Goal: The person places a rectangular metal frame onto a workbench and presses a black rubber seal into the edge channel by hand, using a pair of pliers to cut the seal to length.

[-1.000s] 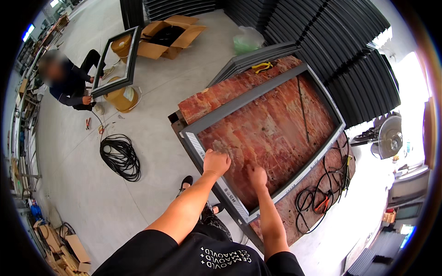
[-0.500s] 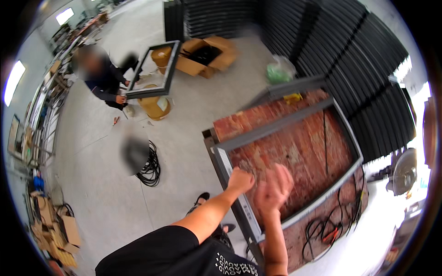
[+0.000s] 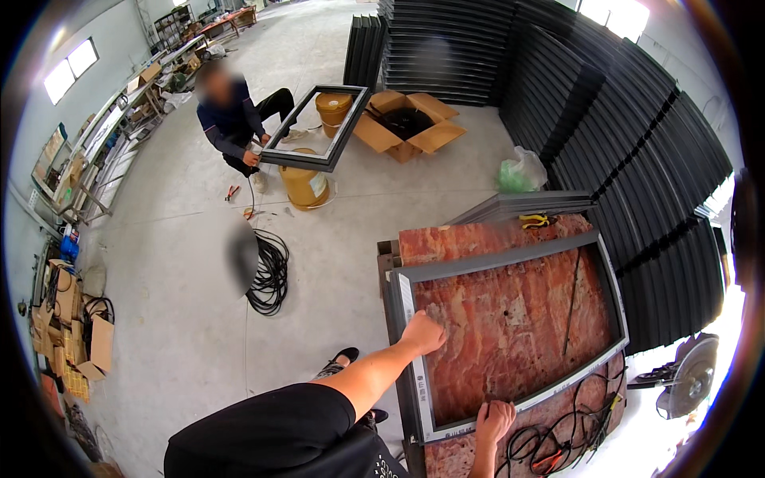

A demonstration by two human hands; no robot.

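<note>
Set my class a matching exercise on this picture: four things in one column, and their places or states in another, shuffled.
Column one:
1. Person's left hand
2. Person's right hand
3. Yellow-handled pliers
4. Cardboard box

Column two:
A. Flaps open, on the floor
B. At the near side of the grey frame
C. Beyond that frame, on the red tabletop
D. At the left side of that frame

Pairs: 1-D, 2-B, 3-C, 4-A
</note>
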